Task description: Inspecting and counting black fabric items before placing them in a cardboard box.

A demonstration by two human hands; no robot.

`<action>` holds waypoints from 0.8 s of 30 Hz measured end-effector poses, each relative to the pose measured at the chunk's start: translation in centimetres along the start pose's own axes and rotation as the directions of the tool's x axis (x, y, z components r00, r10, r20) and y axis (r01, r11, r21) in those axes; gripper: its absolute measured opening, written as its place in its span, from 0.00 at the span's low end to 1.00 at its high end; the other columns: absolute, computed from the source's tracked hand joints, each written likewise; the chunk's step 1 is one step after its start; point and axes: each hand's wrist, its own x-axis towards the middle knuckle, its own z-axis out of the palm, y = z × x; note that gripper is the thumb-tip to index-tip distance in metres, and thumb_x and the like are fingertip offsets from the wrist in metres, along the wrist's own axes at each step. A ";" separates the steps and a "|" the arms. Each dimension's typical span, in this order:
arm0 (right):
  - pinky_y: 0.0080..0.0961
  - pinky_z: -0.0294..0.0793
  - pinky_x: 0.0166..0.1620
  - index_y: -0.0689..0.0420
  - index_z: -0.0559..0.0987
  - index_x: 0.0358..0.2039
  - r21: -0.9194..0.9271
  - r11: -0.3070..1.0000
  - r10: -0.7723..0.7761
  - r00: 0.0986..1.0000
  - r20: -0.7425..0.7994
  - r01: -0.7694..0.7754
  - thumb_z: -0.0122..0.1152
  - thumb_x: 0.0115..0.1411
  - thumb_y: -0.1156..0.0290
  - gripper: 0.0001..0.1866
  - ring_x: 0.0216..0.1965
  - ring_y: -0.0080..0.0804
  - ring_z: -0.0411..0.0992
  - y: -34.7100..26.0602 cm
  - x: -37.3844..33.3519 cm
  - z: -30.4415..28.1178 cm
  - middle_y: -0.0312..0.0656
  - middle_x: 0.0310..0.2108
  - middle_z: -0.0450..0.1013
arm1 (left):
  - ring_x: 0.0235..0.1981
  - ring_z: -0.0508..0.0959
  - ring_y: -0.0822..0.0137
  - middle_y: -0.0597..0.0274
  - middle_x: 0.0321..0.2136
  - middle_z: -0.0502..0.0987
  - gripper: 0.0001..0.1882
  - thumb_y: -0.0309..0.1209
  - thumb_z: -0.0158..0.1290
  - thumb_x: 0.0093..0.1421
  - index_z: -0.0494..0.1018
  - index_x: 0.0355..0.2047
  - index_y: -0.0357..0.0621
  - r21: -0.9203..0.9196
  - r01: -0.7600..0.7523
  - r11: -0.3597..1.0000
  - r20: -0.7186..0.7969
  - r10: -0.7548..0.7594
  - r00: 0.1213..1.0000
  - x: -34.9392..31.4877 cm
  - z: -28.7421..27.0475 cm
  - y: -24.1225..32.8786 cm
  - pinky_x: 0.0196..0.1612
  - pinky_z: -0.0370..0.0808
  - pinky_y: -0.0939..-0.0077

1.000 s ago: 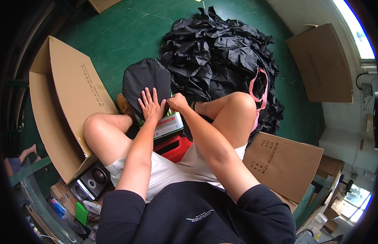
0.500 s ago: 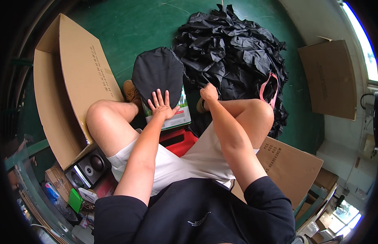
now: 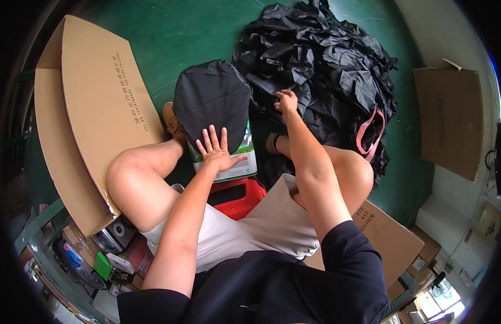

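Observation:
A flat black cloth piece (image 3: 211,100) with a rounded far end and a puckered right edge lies over a green and white printed package (image 3: 240,162) between my legs. My left hand (image 3: 215,156) rests on its near end, fingers spread, with the thumb reaching onto the package. Just right of the cloth, over a big crumpled heap of black fabric (image 3: 326,70), is my right hand (image 3: 286,101). Its fingers are curled together; whether they pinch any fabric cannot be made out.
A large open cardboard box (image 3: 99,102) stands at my left. Under the package's near side sits a red plastic object (image 3: 245,200). A pink strap (image 3: 370,135) lies on the heap's right side. Cardboard (image 3: 450,119) leans by the right wall; another box (image 3: 390,237) is beside my right hip.
My right hand has moved farther away and slightly right over the heap. My left hand stays flat on the cloth. The whole view has shifted a little.

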 end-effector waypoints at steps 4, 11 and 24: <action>0.23 0.73 0.21 0.58 0.75 0.37 0.212 0.974 0.113 0.983 -0.144 -0.081 0.64 0.55 0.73 0.10 0.19 0.32 0.73 -0.6 2.6 0.9 0.41 0.30 0.75 | 0.68 0.14 0.44 0.44 0.68 0.14 0.61 0.69 0.49 0.54 0.24 0.70 0.53 -0.014 -0.024 1.000 0.007 0.024 1.000 -0.1 -0.2 0.6 0.64 0.17 0.37; 0.30 0.74 0.24 0.65 0.80 0.32 0.387 0.886 0.389 0.864 -0.321 -0.256 0.71 0.49 0.79 0.10 0.20 0.34 0.72 -2.0 3.2 3.6 0.46 0.30 0.77 | 0.68 0.14 0.43 0.43 0.68 0.15 0.62 0.68 0.49 0.54 0.23 0.70 0.53 -0.020 -0.018 1.000 -0.007 0.017 1.000 -0.2 0.3 -0.2 0.64 0.17 0.37; 0.29 0.68 0.32 0.63 0.75 0.21 -0.221 0.860 -0.478 0.878 -0.034 0.459 0.69 0.49 0.65 0.15 0.24 0.28 0.68 -17.3 -5.2 -1.9 0.41 0.20 0.71 | 0.67 0.11 0.47 0.49 0.67 0.11 0.62 0.68 0.49 0.53 0.19 0.69 0.57 0.037 0.026 0.999 -0.005 -0.026 1.000 -0.3 0.1 -0.1 0.63 0.15 0.38</action>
